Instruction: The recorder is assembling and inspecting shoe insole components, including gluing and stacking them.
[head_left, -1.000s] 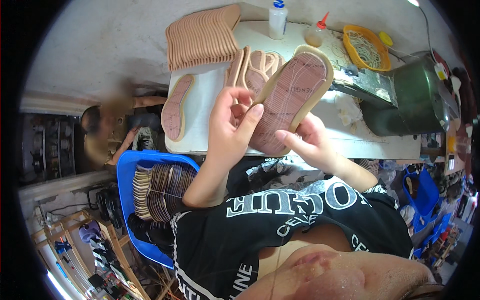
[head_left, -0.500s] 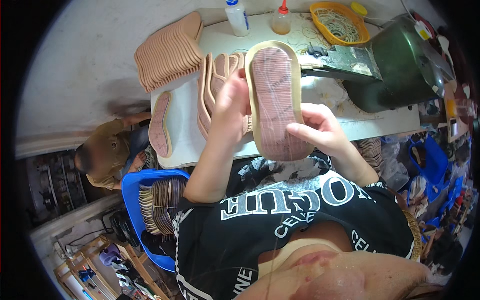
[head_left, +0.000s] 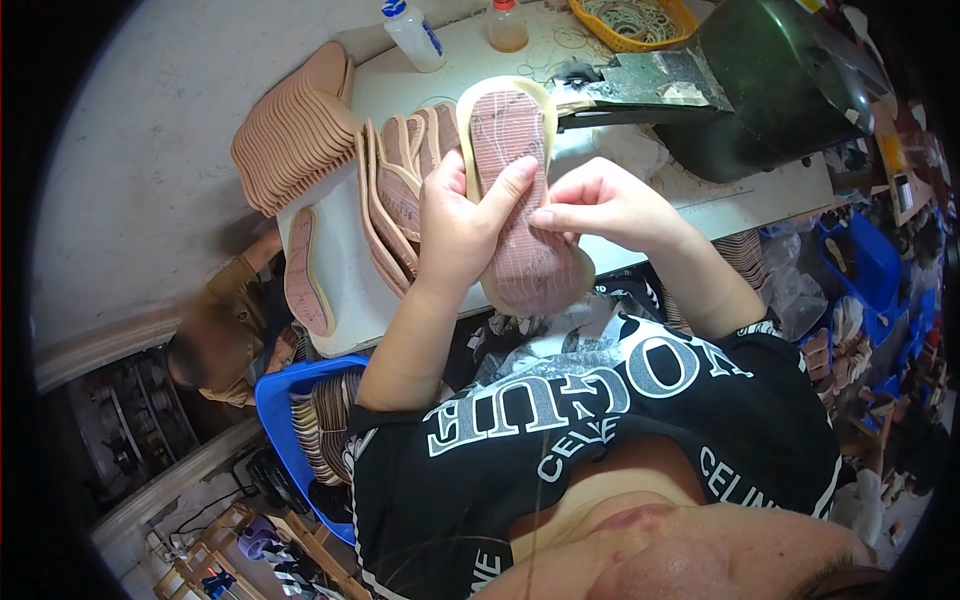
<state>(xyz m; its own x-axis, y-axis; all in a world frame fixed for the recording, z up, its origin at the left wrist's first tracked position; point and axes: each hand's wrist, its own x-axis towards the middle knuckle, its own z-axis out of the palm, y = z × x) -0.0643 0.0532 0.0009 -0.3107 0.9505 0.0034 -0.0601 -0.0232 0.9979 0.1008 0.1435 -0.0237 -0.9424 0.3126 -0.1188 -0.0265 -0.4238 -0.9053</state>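
Across the insole [head_left: 519, 240], left hand [head_left: 460, 218] now clamps its thumb; right hand [head_left: 612, 205] pinches the edge.

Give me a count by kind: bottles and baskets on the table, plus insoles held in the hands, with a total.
Blue-capped bottle and red-capped bottle: 2
Yellow basket: 1
Held insole: 1
Total: 4

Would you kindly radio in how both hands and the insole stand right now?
Left hand gripping pink-faced insole, thumb across its face. Right hand at its right edge, grip unclear. No obstruction visible; green machine beyond, to the right.
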